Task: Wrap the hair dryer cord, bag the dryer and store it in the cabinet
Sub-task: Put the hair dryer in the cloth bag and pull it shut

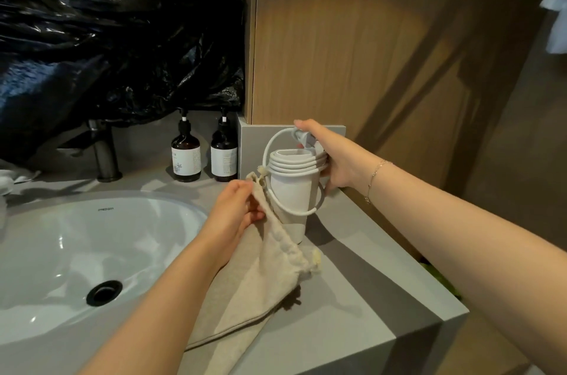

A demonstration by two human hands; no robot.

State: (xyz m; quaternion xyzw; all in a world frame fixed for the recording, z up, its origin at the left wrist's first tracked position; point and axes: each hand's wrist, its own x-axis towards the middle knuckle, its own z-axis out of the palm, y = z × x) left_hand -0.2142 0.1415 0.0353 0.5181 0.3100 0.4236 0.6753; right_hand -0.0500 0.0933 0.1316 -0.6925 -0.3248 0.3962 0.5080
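Observation:
A white hair dryer (291,193) stands upright over the grey counter (368,282), its white cord (294,164) coiled several times around the top. My right hand (331,156) grips the dryer's top and pins the plug end of the cord. A beige drawstring cloth bag (270,276) lies on the counter, its mouth raised beside the dryer. My left hand (236,212) pinches the bag's rim and holds it up against the dryer's lower part. The dryer's bottom end sits at the bag's opening.
A white sink basin (92,252) with a dark drain fills the left, a metal faucet (104,153) behind it. Two brown pump bottles (204,156) stand at the back. Black plastic sheeting (107,31) hangs above. A wooden panel (368,52) rises on the right.

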